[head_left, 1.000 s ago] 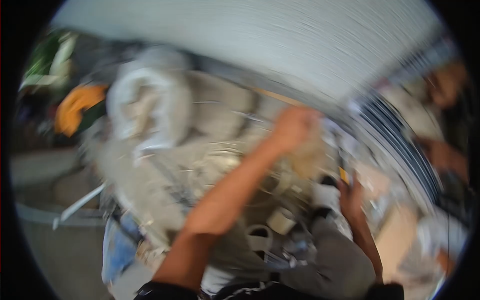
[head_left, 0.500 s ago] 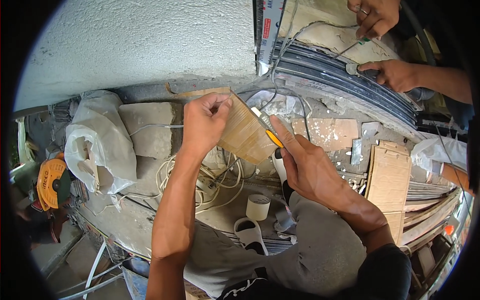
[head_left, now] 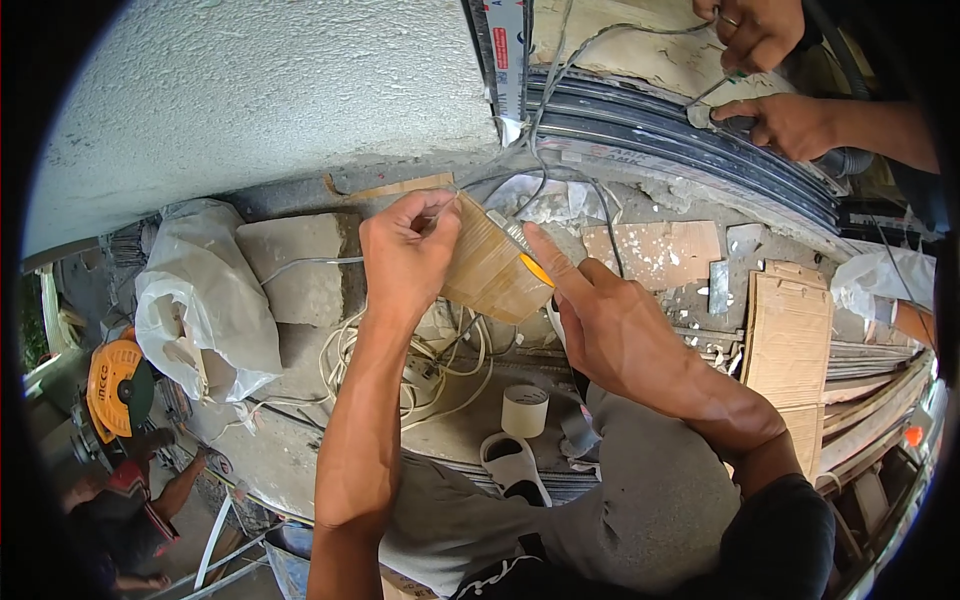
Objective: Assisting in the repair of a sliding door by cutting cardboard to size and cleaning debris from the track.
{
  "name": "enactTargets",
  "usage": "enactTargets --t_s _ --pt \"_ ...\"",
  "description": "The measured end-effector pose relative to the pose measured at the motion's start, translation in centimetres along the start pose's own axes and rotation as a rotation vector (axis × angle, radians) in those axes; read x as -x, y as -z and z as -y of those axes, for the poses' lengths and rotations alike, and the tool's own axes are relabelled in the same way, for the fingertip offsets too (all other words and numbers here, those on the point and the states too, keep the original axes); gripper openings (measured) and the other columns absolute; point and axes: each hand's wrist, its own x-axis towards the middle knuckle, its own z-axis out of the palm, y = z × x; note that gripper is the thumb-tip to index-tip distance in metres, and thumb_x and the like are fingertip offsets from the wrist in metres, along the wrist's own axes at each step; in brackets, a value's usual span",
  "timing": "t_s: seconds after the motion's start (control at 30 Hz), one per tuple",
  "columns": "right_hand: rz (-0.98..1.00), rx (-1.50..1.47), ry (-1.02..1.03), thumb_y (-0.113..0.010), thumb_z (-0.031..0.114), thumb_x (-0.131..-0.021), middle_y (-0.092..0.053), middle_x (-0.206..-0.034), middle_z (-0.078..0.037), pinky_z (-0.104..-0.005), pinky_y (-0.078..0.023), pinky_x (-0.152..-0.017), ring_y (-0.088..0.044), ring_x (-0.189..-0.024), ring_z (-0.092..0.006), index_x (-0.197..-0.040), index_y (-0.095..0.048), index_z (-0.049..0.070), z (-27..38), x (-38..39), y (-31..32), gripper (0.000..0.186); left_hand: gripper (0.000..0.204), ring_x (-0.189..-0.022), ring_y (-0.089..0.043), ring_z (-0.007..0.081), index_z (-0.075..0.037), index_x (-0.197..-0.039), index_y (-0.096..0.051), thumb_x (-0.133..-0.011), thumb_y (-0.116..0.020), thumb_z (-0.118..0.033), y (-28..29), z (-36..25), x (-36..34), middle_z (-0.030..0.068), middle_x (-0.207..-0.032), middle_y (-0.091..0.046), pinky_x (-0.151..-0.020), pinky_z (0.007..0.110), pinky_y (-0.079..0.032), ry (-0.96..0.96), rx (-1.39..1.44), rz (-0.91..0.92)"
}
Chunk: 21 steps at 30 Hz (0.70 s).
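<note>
My left hand (head_left: 403, 262) pinches the upper left edge of a small tape-covered piece of cardboard (head_left: 492, 275) between thumb and fingers. In my right hand (head_left: 625, 335) is a utility knife (head_left: 536, 268) with a yellow part and a grey metal body, the index finger stretched along it. The knife lies against the right edge of the cardboard. Whether the blade is cutting in cannot be made out. Below the cardboard, a roll of masking tape (head_left: 524, 412) stands on the ground near my shoe.
A co-worker's hands (head_left: 775, 120) hold a screwdriver above dark stacked profiles (head_left: 680, 140) at upper right. Left are a plastic bag (head_left: 205, 300), a concrete block (head_left: 290, 255) and a yellow power saw (head_left: 115, 385) near another person. Coiled cable (head_left: 345, 365) and flat cardboard (head_left: 785, 340) lie about.
The view has shifted slightly, showing more of the person at lower left. My knife has slid a little up along the cardboard's edge. Both grips stay the same.
</note>
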Motion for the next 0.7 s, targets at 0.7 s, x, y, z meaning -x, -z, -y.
enactTargets --t_s 0.7 --pt "0.011 -0.007 -0.063 -0.056 -0.001 -0.085 -0.057 -0.083 -0.023 -0.0474 -0.051 -0.057 -0.06 -0.062 -0.0397 -0.153 -0.025 0.009 -0.3 0.3 0.7 0.076 0.018 -0.06 -0.062 0.0159 0.001 -0.092 -0.072 -0.08 -0.069 -0.012 -1.5 -0.3 -0.6 0.0134 -0.076 -0.071 -0.061 0.029 -0.049 -0.009 -0.117 -0.07"
